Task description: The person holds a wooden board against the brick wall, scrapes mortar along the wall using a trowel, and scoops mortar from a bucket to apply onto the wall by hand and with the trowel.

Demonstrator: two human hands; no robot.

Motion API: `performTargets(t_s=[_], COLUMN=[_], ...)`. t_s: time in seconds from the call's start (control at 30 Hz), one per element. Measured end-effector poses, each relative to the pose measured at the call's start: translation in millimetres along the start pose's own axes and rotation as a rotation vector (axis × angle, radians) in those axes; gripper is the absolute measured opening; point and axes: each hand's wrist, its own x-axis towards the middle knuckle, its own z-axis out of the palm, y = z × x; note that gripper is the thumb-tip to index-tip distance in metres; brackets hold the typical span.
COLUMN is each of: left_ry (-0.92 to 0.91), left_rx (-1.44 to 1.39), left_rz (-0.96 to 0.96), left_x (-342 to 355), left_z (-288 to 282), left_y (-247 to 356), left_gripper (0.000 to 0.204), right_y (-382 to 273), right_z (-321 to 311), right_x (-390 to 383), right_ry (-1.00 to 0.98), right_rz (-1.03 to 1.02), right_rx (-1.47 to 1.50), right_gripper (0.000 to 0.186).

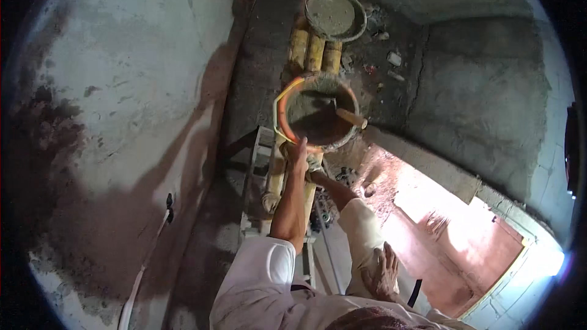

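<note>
My left hand is closed on the near rim of an orange bucket, which is crusted with grey mortar. A tool with a wooden handle leans inside the bucket. My right hand lies with fingers stretched out on my pale trouser leg. My bare right shin leads to a foot on the bamboo poles, partly hidden below the bucket. Farther along the poles sits a round pan of grey mortar.
A ladder stands beside the bamboo on the left. Rough walls enclose both sides, with a pipe on the left one. Rubble lies on the floor below. At lower right, a concrete ledge borders a brightly lit opening.
</note>
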Motion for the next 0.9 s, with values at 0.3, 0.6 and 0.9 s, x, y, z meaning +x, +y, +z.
performTargets(t_s=[0.3,0.6,0.9], left_ry=[0.207,0.784,1.659], left_rx=[0.212,-0.653,-1.470], left_rz=[-0.247,0.079,-0.084], left_x=[-128,-416,-631], left_z=[10,-184,-134], left_y=[-30,-86,-227], left_gripper=[0.079,0.054,0.079], right_y=[23,-25,-28], right_z=[-50,-62,-55], right_x=[25,36,40], right_ry=[-0.026,-0.250,-0.348], right_rz=[0.093,-0.074,-0.298], right_rx=[-0.104,-0.280,-0.560], right_gripper=[0.071,0.063,0.048])
